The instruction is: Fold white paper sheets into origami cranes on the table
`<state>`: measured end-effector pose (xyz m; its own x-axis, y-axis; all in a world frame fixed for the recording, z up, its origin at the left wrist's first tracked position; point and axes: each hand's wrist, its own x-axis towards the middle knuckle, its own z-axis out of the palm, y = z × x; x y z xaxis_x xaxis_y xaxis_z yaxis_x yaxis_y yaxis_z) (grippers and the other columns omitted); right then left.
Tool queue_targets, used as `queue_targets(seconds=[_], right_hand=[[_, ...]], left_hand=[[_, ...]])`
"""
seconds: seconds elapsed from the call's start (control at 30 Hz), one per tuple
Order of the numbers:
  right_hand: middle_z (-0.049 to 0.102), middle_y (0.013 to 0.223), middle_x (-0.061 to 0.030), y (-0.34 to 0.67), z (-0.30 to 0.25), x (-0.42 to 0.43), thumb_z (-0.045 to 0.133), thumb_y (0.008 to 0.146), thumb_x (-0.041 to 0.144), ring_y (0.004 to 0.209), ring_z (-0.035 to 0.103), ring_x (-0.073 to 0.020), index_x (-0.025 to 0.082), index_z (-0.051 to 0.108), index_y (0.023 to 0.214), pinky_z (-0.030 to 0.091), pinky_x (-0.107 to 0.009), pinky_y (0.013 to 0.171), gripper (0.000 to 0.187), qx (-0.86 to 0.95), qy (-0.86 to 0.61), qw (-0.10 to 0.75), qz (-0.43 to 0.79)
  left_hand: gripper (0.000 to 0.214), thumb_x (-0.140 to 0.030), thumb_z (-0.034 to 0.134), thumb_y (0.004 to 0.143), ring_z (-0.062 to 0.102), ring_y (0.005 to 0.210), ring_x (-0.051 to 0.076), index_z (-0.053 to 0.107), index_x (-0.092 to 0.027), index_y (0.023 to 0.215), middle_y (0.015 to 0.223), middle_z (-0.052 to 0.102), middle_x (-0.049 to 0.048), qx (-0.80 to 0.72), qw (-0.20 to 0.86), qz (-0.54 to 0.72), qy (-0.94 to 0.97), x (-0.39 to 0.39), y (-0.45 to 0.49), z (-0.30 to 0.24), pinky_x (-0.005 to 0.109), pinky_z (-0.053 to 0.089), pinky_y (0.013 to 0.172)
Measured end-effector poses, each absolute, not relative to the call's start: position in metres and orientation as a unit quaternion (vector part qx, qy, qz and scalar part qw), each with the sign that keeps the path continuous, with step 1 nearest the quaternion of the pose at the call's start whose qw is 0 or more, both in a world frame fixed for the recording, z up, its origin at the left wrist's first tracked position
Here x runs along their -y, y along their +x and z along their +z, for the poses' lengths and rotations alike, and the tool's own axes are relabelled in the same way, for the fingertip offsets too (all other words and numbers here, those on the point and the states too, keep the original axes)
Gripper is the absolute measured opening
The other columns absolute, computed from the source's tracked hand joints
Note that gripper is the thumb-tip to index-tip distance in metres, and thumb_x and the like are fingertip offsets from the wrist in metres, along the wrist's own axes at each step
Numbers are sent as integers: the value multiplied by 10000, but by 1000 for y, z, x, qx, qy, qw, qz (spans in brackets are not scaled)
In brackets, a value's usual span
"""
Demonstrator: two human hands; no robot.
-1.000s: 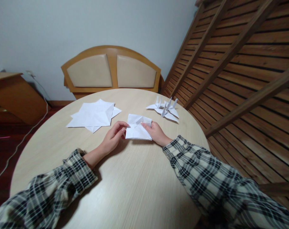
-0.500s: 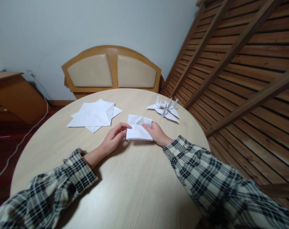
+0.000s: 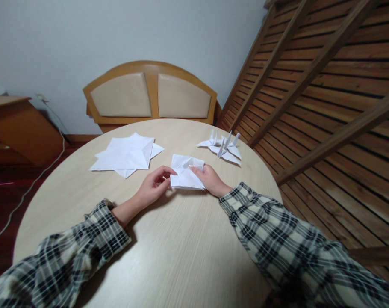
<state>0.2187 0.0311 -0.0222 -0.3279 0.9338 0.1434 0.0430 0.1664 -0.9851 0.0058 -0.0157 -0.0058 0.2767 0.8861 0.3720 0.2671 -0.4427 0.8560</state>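
Note:
A small folded square of white paper (image 3: 185, 179) is held just above the table in front of me, with creases and a raised flap on its upper face. My right hand (image 3: 212, 179) grips its right side, thumb pressed on top and fingers hidden beneath. At the left edge, my left hand (image 3: 154, 185) has its index finger on the paper and its thumb by the lower left corner. Both hands are closed on the sheet. Several white origami cranes (image 3: 225, 147) stand behind it to the right. White paper sheets (image 3: 125, 153) lie overlapped at the left.
Under all this is a round, pale wooden table (image 3: 169, 252). A padded wooden headboard (image 3: 149, 92) stands against the wall behind it. Slatted wood panelling (image 3: 325, 107) slopes along the right side. A brown cabinet (image 3: 19, 132) and a white cable (image 3: 30, 188) are at the left.
My left thumb has come out along the paper's lower left corner, with a wider gap to the index finger. The paper has shifted very slightly; the right hand keeps its grip.

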Motion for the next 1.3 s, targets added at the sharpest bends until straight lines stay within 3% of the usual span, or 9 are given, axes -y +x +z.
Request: queue_targets(seconds=[0.43,0.83,1.0,1.3], right_hand=[[690,859,-57,217,-18,-27,605,825,476,717,593,-141,148,655,858,475,-271,618,334,640,-368,418,530],[696,873,-53,216,-18,-23,599,844,467,714,589,-132,144,667,938,464,-254,613,343,651,-360,406,531],[692,829,-56,216,-17,-21,584,858,452,637,570,-124,131,660,957,441,-249,553,344,651,-380,387,532],[716,998,-95,217,-18,-20,568,879,443,850,638,-179,134,674,1009,516,-360,810,352,695,-346,391,494]], left_hand=[[169,-269,558,835,582,777,162,626,-159,944,875,640,53,-369,366,418,745,16,5,-2,290,493,689],[228,-223,598,792,630,934,211,692,-186,997,1028,685,79,-330,362,364,792,13,2,-5,337,494,823],[202,-247,611,810,630,857,196,724,-185,966,965,705,76,-337,364,339,799,14,3,-3,309,483,762],[199,-350,611,873,552,719,133,652,-158,906,832,643,31,-377,391,361,758,12,5,-7,253,431,639]])
